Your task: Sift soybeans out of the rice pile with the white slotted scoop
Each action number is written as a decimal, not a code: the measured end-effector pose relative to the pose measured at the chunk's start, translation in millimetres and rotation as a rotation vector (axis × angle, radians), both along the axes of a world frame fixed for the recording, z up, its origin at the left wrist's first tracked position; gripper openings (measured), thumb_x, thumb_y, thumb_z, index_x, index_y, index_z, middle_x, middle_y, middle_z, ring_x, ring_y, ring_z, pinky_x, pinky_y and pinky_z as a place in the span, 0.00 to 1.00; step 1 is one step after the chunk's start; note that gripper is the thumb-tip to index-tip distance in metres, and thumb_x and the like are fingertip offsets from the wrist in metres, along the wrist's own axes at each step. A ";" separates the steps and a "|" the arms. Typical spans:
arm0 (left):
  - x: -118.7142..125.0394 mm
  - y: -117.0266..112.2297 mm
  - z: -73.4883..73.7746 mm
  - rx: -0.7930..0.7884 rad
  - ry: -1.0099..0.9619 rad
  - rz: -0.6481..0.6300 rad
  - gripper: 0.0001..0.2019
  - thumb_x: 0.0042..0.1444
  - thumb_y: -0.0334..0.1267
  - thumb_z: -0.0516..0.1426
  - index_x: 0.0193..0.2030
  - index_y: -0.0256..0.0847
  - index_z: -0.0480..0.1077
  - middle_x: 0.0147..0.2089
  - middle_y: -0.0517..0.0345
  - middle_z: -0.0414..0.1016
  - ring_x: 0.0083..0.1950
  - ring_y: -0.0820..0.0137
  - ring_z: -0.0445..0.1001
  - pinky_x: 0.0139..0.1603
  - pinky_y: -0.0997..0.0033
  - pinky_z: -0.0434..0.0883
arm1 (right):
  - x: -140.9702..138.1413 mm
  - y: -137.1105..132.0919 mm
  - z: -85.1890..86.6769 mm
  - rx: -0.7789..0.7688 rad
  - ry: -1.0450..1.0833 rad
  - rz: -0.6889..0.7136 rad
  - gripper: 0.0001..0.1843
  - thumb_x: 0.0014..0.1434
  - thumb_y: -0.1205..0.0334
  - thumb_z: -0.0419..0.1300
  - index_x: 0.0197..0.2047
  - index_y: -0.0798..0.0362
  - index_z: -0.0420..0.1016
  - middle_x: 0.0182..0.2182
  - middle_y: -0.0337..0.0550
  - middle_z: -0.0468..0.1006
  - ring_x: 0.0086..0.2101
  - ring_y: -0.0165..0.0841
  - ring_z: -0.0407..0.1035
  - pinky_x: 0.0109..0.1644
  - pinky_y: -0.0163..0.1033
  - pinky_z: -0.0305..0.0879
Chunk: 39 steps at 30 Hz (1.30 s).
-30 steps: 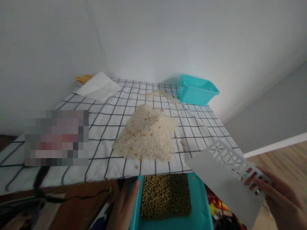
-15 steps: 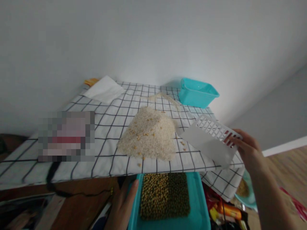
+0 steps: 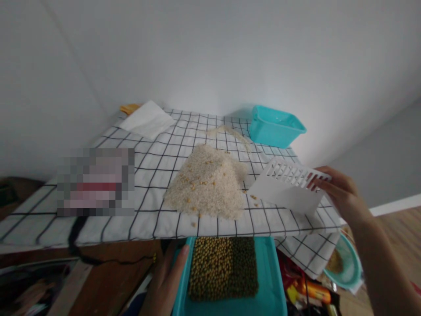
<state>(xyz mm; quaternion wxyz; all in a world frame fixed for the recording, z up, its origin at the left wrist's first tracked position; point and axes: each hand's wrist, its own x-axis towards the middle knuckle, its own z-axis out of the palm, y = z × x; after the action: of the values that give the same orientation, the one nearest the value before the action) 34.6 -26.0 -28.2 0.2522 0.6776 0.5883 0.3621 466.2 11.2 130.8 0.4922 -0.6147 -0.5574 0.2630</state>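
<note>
My right hand (image 3: 338,193) pinches the slotted end of a flat white plastic scraper (image 3: 289,191), whose solid edge rests on the checked cloth just right of a pile of rice (image 3: 210,182) mixed with a few yellow beans. My left hand (image 3: 173,278) grips the left rim of a teal tray (image 3: 272,289) holding yellow-green beans (image 3: 223,267), kept just below the table's front edge.
An empty teal tub (image 3: 276,127) stands at the back right of the table. A white folded cloth (image 3: 148,119) lies at the back left. A blurred patch covers something at the left. A teal bowl (image 3: 344,263) and colourful packets (image 3: 305,287) sit lower right.
My right hand has carried the scraper up from the lower right and over the table, setting its edge down beside the rice pile. The left hand and bean tray stayed put.
</note>
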 end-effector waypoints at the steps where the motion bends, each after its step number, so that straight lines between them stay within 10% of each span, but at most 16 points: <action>1: 1.0 1.3 6.3 -0.014 -0.014 -0.008 0.13 0.63 0.44 0.57 0.52 0.43 0.72 0.54 0.52 0.75 0.50 0.63 0.76 0.49 0.56 0.76 | 1.0 -0.9 -0.7 0.004 0.001 -0.010 0.09 0.53 0.54 0.67 0.37 0.47 0.79 0.32 0.38 0.78 0.33 0.34 0.70 0.36 0.38 0.64; 9: 5.2 6.3 50.8 -0.096 -0.112 0.017 0.16 0.63 0.44 0.57 0.55 0.42 0.70 0.57 0.50 0.73 0.51 0.62 0.76 0.50 0.54 0.76 | -4.1 9.6 0.7 0.045 0.015 -0.007 0.09 0.54 0.56 0.67 0.39 0.47 0.78 0.32 0.36 0.78 0.33 0.32 0.70 0.37 0.36 0.63; 18: 4.9 1.5 67.1 -0.174 -0.187 0.077 0.16 0.63 0.44 0.58 0.55 0.42 0.70 0.57 0.50 0.73 0.51 0.62 0.76 0.49 0.54 0.76 | 6.7 10.2 -1.0 0.028 0.006 0.028 0.10 0.54 0.56 0.68 0.40 0.48 0.79 0.34 0.38 0.79 0.35 0.32 0.71 0.40 0.35 0.66; 39: -1.3 2.6 46.0 -0.285 -0.313 0.141 0.16 0.63 0.46 0.57 0.54 0.42 0.71 0.57 0.50 0.74 0.53 0.61 0.75 0.53 0.52 0.74 | -50.7 -67.8 0.3 -0.114 0.035 -0.238 0.11 0.50 0.50 0.66 0.32 0.47 0.78 0.29 0.43 0.76 0.31 0.36 0.68 0.30 0.38 0.61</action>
<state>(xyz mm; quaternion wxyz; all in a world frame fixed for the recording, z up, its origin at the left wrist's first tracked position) 33.3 -23.4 17.8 0.4077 0.5278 0.6330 0.3930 415.5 -56.6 131.1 0.4938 -0.6988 -0.4560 0.2450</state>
